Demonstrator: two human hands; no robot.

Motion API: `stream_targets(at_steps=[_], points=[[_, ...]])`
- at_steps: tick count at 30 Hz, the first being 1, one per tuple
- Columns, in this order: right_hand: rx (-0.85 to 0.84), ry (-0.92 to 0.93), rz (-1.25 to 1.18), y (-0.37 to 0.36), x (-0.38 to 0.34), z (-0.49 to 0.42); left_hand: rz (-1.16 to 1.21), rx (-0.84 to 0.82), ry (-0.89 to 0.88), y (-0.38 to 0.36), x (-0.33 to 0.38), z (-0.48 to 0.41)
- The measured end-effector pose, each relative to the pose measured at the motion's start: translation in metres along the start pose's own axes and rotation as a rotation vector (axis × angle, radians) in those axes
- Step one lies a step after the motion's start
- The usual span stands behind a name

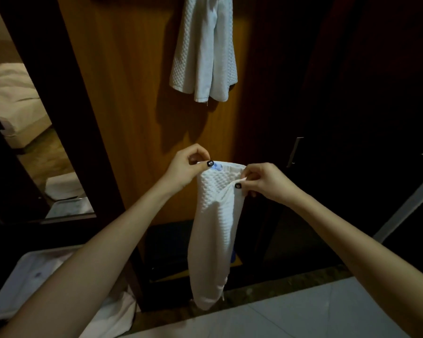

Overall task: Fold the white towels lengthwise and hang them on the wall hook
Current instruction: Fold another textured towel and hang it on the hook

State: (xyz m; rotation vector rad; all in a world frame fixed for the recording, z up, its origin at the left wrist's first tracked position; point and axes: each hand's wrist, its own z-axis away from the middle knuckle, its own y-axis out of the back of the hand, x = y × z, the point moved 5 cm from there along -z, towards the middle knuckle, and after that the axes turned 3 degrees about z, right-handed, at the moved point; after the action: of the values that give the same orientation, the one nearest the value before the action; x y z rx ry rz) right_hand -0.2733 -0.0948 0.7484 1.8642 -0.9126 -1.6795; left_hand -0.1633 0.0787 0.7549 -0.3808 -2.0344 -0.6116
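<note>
A white waffle-textured towel (215,230) hangs down between my hands in a long narrow strip. My left hand (186,167) pinches its top left corner beside a small blue label. My right hand (264,181) pinches the top right edge, where the cloth bunches. Higher up, another white towel (203,52) hangs folded on the wooden wall panel (122,93); the hook itself is cut off at the top of the view.
A white tray or bin (22,272) with more white cloth sits at the lower left. A dark doorway on the left opens onto a bed (12,93). A dark cabinet door with a metal handle (294,152) stands at the right. Pale floor tiles (315,311) lie below.
</note>
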Motion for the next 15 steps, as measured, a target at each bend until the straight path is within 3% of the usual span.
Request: stream_targets(at_steps=[4,7,9,15], points=[[0.087,0.066,0.085,0.001,0.005,0.004,0.044,-0.006,0.03,-0.006,-0.001,0.005],[0.008,0.107,0.145,-0.002,0.009,0.004,0.077,-0.003,0.056,-0.008,-0.003,0.012],[-0.033,0.102,0.128,-0.004,0.012,0.006,0.084,0.01,0.074,-0.011,-0.006,0.019],[0.081,0.108,-0.042,-0.011,0.022,0.017,-0.08,-0.078,0.003,-0.012,-0.004,0.032]])
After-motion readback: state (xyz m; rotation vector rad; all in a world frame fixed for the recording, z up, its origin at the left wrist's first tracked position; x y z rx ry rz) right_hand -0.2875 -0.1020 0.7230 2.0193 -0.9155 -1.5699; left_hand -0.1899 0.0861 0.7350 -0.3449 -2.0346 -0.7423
